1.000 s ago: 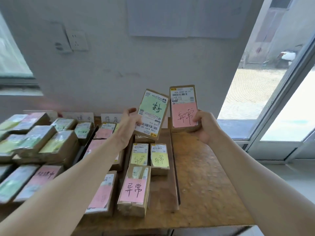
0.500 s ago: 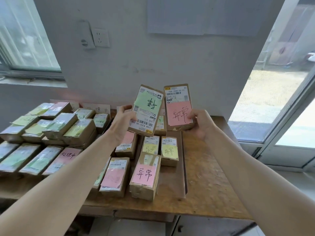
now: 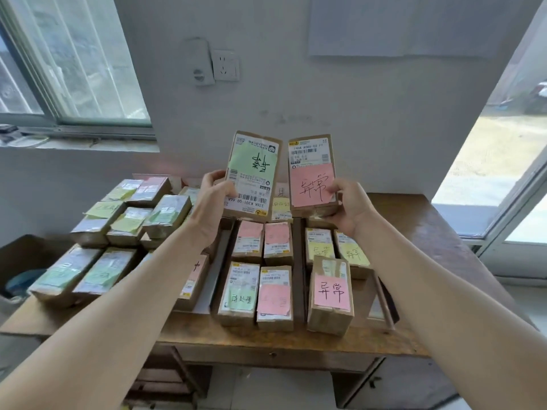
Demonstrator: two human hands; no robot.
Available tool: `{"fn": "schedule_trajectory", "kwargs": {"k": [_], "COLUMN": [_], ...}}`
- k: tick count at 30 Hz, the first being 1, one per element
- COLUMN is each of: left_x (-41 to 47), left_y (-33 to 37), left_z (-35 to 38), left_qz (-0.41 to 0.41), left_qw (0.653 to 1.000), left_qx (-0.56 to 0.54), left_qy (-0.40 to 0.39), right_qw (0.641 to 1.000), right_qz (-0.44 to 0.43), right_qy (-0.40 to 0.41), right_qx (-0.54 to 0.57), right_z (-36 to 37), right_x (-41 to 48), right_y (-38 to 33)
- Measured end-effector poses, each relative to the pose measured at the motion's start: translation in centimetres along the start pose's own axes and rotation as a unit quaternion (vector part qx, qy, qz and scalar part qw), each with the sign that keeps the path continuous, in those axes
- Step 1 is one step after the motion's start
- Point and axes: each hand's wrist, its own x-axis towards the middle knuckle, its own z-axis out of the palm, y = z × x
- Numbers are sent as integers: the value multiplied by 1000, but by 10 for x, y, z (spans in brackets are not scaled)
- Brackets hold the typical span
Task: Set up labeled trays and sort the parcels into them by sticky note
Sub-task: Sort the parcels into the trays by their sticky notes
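Two parcels held up side by side above the table (image 3: 414, 220), faces to camera, near each other but not touching. Left hand (image 3: 214, 199) grip clenched around the lower left edge of the green-note parcel (image 3: 251, 174), note handwriting upside down, barcode at the bottom. Right hand (image 3: 350, 207) grip clenched on the lower right corner of the pink-note parcel (image 3: 313, 174), thumb over the pink sticky note, shipping label at the top.

Below the hands, sorted parcels lie in rows in shallow trays. Middle group: two pink-note parcels at the back (image 3: 262, 241), a green-note one (image 3: 238, 292) and a pink-note one (image 3: 274, 297) at the front. Right group: two yellow-note parcels (image 3: 336, 251) behind a pink-note parcel (image 3: 331, 294) lying at the front. A dark divider (image 3: 298, 261) runs between the groups. The left forearm hides part of another pink-note parcel (image 3: 192, 279).

Far left: loose pile of parcels (image 3: 118, 229), green and yellow notes, stacked two deep, blurred. Paper label cards at the table's back edge mostly hidden behind the held parcels. Wall socket (image 3: 225, 65) above, window (image 3: 74, 63) left, glass door (image 3: 503, 143) right.
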Motion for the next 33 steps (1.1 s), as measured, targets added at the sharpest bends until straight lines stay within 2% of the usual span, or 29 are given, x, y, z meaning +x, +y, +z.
{"fn": "schedule_trajectory", "kwargs": {"k": [7,14,20,33], "left_x": [1,1,1,3], "left_y": [-3,-13,-30,-70], "left_z": [-25,-1,32,120], "left_qz": [-2,-20,-42,-68], "left_qw": [999,995,992,995], "left_qx": [-16,-25,-29,-15], "left_qy": [-41,-95,-117,-78], "right_qw": [998,992,990,993], "right_qz": [-42,-64,-46,8], "right_qy": [41,105,132,118], "right_qx": [5,5,18,-18], "right_z": [21,-8,-45,-133], "right_x": [-22,-37,-38,-13], "right_y": [8,1,3,10]}}
